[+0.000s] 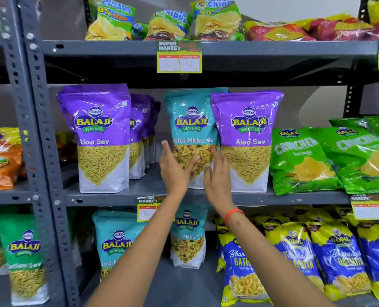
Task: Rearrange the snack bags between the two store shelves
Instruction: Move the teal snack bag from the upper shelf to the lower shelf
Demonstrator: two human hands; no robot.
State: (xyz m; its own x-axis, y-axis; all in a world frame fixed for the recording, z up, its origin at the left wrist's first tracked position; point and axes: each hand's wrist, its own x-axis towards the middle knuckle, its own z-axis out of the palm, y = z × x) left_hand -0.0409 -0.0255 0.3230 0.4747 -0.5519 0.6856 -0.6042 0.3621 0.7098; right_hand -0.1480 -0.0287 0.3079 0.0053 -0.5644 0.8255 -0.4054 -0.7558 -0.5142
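Note:
A teal Balaji Khatta Mitha Mix bag (192, 120) stands upright on the middle shelf (108, 197), between purple Aloo Sev bags, one on its left (100, 138) and one on its right (248, 138). My left hand (175, 171) is in front of the teal bag's lower left, fingers straight and apart. My right hand (217, 176), with an orange wristband, is at its lower right, fingers also spread. Whether the palms touch the bag I cannot tell. Two more teal bags (188, 235) (115, 238) stand on the shelf below.
More purple bags (140, 134) stand in a row behind the left one. Green Crunchex bags (303, 160) lean at the right of the middle shelf. Blue and yellow Gopal bags (295, 258) fill the lower right. Price tags (179, 56) hang from the shelf edges, and a grey upright post (40, 129) divides the racks.

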